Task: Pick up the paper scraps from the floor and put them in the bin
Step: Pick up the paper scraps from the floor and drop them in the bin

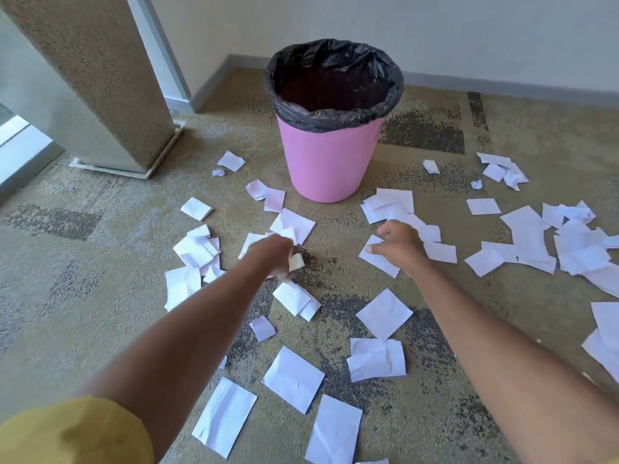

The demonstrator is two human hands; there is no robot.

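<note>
Head view: one camera, looking down
Left hand point(271, 254): curled round a wad point(296, 262); wad is held low over the carpet point(100, 296)
Right hand point(400, 244): fingers bent over a scrap point(380, 261); whether it is pinched cannot be told
Bin point(330, 159): ahead of the wad, slightly right; near
Scraps point(293, 380): strewn all round; most not yet lifted
</note>
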